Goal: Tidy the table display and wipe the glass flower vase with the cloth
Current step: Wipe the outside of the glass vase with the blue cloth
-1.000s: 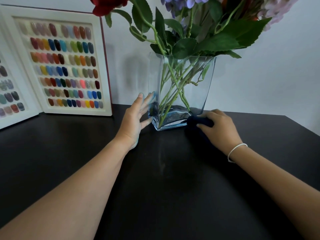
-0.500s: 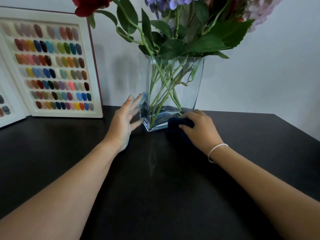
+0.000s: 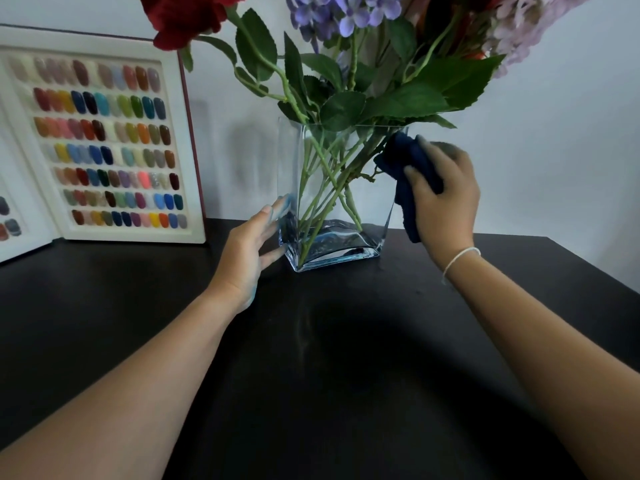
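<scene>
A clear rectangular glass vase [image 3: 367, 202] stands on the black table [image 3: 329, 375] near the wall, with green stems in it and red, purple and pink flowers [image 3: 349, 19] above. My left hand [image 3: 251, 244] lies flat against the vase's lower left side, fingers spread. Near the top of the vase's right side, my right hand [image 3: 446, 199] presses a dark blue cloth [image 3: 408, 171] to the glass. A tail of the cloth hangs down beside the vase.
An open white display book of coloured nail swatches [image 3: 104, 143] leans on the wall at the left, close to the vase. A pale wall runs behind. The table's right edge [image 3: 595, 271] slants away at the right.
My right hand has lifted the cloth from the vase's base on the table up to near its rim on the right side. My left hand stays against the left side.
</scene>
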Available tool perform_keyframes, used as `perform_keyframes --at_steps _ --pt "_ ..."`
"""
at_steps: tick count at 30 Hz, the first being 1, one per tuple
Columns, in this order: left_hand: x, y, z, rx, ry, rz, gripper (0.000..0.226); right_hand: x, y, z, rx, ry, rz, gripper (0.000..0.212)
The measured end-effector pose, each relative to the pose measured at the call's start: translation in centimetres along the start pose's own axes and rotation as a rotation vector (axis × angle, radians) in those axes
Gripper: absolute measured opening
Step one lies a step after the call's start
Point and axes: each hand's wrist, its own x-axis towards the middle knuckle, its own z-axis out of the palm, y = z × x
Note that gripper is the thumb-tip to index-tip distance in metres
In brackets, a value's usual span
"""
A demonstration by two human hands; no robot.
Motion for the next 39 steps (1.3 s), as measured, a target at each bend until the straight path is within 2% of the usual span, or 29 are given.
perform_keyframes --at_steps 7,12,18,21,26,29,31,37,39 --pt "0.1 -0.1 0.0 0.004 0.0 -0.009 0.033 -3.5 2.4 -0.2 -0.156 -0.259 -0.033 0.03" --pt "0.0 0.0 0.0 0.0 -0.001 -0.019 0.032 -4.6 3.0 -1.0 -0.345 -0.631 0.034 0.03" --pt "-0.1 0.2 0.1 0.009 0.007 -0.022 0.032 -4.2 2.6 -0.8 -0.428 -0.736 0.011 0.031" --pt "-0.1 0.2 0.1 0.01 0.009 -0.024 0.033 -4.6 2.0 -0.6 -0.428 -0.702 0.005 0.031" --pt "0.0 0.0 -0.1 0.011 -0.001 -0.025 0.033 -6.5 -0.5 1.7 -0.346 -0.731 -0.151 0.031" --pt "0.0 0.1 -0.1 0.009 -0.009 -0.023 0.032 -6.4 -0.7 1.6 -0.313 -0.698 -0.164 0.03" --pt "-0.1 0.1 -0.1 0.009 -0.01 -0.023 0.032 -5.5 -0.4 0.8 -0.284 -0.615 -0.148 0.029" --pt "-0.2 0.2 0.0 0.005 -0.013 -0.026 0.033 -0.6 -0.7 -0.6 -0.204 -0.209 -0.161 0.026" --pt "-0.2 0.2 0.0 0.002 -0.019 -0.024 0.034 0.6 -0.8 -0.6 -0.192 -0.145 -0.163 0.027"
